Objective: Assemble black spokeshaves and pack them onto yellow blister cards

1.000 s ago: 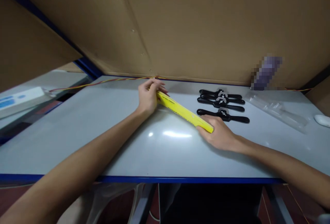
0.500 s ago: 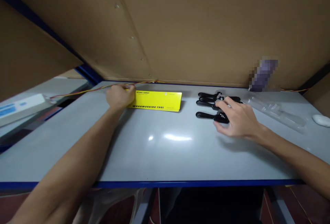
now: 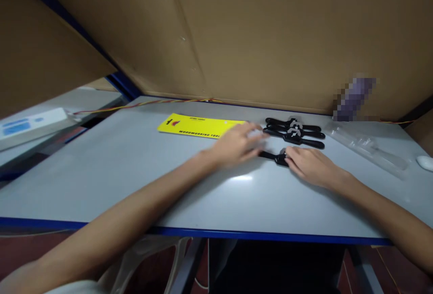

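My right hand (image 3: 311,165) is closed on the right part of a black spokeshave (image 3: 270,155) that lies nearest me on the table; its far handle is hidden under my fingers. My left hand (image 3: 237,145), a little blurred, has its fingers apart and reaches toward that spokeshave's left handle. Behind my hands several more black spokeshaves (image 3: 292,137) with grey metal blades lie close together in a row. A yellow card (image 3: 192,126) printed "WOODWORKING TOOL" lies flat to the left, its right end partly covered by my left hand.
Clear plastic packaging (image 3: 368,149) lies right of the spokeshaves, with a white rounded object (image 3: 424,163) beyond it. A pixelated purple shape (image 3: 353,100) stands at the back panel. A white box (image 3: 34,127) sits far left, near a red-yellow wire (image 3: 142,103).
My left hand has let go of the yellow card and moved right toward the spokeshaves. My right hand has closed on the nearest spokeshave. The view has shifted slightly.
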`<move>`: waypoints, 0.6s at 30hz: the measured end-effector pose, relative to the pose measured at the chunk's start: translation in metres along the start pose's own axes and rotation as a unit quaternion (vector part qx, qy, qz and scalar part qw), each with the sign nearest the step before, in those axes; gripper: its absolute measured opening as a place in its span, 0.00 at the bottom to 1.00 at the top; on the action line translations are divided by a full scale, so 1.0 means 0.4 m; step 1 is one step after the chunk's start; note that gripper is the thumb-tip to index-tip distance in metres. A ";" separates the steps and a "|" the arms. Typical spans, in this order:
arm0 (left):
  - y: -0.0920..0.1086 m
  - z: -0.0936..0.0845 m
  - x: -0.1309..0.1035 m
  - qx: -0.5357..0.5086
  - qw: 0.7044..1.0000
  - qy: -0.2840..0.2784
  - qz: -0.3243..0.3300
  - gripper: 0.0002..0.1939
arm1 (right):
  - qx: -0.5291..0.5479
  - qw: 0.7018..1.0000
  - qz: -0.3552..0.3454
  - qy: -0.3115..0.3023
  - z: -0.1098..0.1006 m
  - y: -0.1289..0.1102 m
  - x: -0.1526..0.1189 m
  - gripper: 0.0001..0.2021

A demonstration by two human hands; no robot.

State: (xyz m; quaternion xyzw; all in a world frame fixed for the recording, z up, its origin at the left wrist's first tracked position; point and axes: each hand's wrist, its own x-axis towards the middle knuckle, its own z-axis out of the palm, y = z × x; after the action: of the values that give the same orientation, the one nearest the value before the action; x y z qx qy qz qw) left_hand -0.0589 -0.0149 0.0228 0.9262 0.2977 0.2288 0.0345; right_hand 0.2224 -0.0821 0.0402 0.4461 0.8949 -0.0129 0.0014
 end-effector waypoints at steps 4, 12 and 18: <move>0.104 0.065 0.016 -0.067 0.991 -0.105 0.056 0.22 | 0.067 0.996 0.021 -0.049 -0.018 -0.043 0.002 0.12; 0.066 0.066 0.019 -0.166 0.972 -0.160 0.029 0.20 | 0.168 0.978 0.013 -0.126 -0.053 -0.013 -0.005 0.14; 0.066 0.065 0.046 -0.235 0.957 -0.171 0.004 0.14 | 0.148 0.977 -0.057 -0.144 -0.069 0.008 0.006 0.11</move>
State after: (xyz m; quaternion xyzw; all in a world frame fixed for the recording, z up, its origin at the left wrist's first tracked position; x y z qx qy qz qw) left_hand -0.0201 -0.0242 0.0124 0.9183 0.2216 0.1305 0.3010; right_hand 0.2237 -0.0775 0.0676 0.3829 0.8975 -0.2094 0.0634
